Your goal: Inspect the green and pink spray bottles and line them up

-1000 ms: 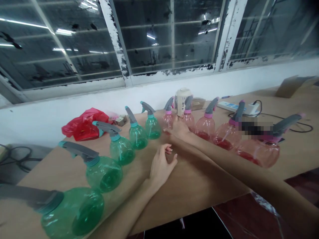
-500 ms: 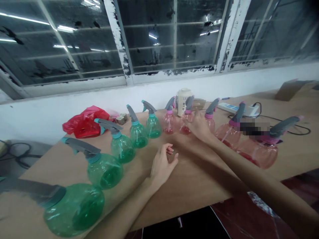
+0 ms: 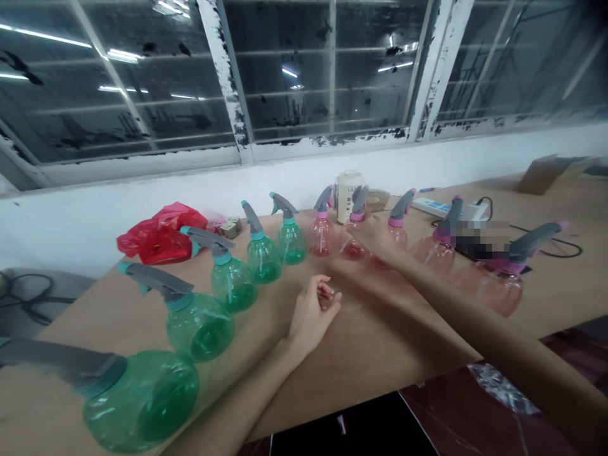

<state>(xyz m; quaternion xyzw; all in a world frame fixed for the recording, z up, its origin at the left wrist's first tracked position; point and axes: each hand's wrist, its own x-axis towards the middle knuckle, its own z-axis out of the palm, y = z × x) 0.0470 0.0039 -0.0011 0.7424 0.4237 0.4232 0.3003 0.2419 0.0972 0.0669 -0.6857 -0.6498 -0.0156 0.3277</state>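
The right hand (image 3: 375, 244) lies against the 3rd pink bottle (image 3: 399, 223) at the far side of the desk (image 3: 380, 342); blur hides its grip, so it cannot be told whether it is closed. The left hand (image 3: 311, 310) rests on the desk, loosely curled and holding nothing, seemingly as a brace. 5 green bottles (image 3: 199, 323) and 5 pink ones curve in an arc, probably to keep them within reach.

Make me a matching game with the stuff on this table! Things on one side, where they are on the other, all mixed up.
Things:
1. red plastic bag
2. power strip
3. left hand
4. right hand

Places:
A. reaching in among the pink spray bottles
B. resting on the table in front of the bottles, loosely curled, holding nothing
C. by the wall, behind the green spray bottles
D. behind the pink spray bottles, toward the right

Pairs: 1-C, 2-D, 3-B, 4-A
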